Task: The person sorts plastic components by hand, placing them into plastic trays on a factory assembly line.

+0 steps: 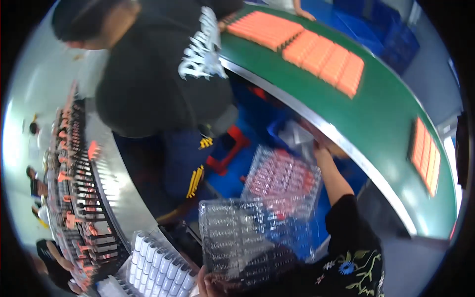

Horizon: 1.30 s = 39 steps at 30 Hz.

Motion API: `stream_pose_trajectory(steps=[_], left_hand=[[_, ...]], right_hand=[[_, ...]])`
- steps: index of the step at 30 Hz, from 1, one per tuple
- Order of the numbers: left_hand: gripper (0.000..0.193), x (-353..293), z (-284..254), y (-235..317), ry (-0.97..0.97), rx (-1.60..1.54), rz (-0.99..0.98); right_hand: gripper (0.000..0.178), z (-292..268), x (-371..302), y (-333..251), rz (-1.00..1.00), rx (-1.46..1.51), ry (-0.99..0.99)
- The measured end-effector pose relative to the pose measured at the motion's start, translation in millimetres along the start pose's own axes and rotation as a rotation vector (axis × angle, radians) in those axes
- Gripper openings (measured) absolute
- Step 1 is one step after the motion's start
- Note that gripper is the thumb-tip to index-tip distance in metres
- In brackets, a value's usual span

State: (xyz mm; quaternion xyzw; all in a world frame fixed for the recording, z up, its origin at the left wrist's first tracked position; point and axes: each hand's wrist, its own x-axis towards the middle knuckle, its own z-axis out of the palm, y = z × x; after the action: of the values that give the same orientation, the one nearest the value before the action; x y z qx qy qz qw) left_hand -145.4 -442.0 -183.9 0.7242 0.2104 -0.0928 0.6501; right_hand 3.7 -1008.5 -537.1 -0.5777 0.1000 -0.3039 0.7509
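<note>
My left hand (207,284) shows at the bottom, closed on the near left corner of a clear plastic blister tray (232,232) with rows of moulded hollows. My right arm, in a black sleeve with embroidered flowers, stretches forward to the green table's metal edge. At its end my right hand (324,147) is beside the far right corner of a second clear tray (282,178). Pink-red colour shows through this second tray. Blur hides the right fingers, so I cannot tell whether they grip it. Crumpled clear plastic (296,134) lies just left of that hand.
A curved green table (386,133) carries blocks of orange pieces (321,59). A person in dark clothes (163,74) stands close ahead on the left. White cylinders (161,267) fill a tray at lower left. A rack of orange and black parts (74,198) runs along the left.
</note>
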Motion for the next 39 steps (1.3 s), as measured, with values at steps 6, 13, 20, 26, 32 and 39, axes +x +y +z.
stream_pose_trajectory(steps=[6, 13, 20, 26, 32, 39], left_hand=[[0.05, 8.1, 17.6, 10.5, 0.06, -0.172, -0.02], [0.045, 21.2, 23.5, 26.6, -0.117, -0.106, 0.049], [0.041, 25.0, 18.7, 11.4, -0.099, -0.201, 0.103], [0.066, 48.7, 28.9, -19.7, -0.247, 0.029, 0.268], [0.058, 38.5, 4.1, -13.9, -0.46, 0.246, 0.252], [0.036, 1.4, -54.8, -41.9, -0.437, 0.143, 0.239]], right_hand=[[0.032, 7.8, 7.0, 5.5, 0.174, -0.513, 0.096], [0.036, 1.6, -15.1, -42.2, 0.19, -1.023, 0.214], [0.083, 120.0, -191.0, -207.0, 0.98, 0.665, 0.117], [0.063, 110.6, -215.3, -197.5, 0.924, 0.047, 0.089], [0.035, 68.3, -160.7, -182.3, 0.683, 0.017, 0.412], [0.038, 61.0, -167.3, -111.0, 0.731, 0.256, 0.348]])
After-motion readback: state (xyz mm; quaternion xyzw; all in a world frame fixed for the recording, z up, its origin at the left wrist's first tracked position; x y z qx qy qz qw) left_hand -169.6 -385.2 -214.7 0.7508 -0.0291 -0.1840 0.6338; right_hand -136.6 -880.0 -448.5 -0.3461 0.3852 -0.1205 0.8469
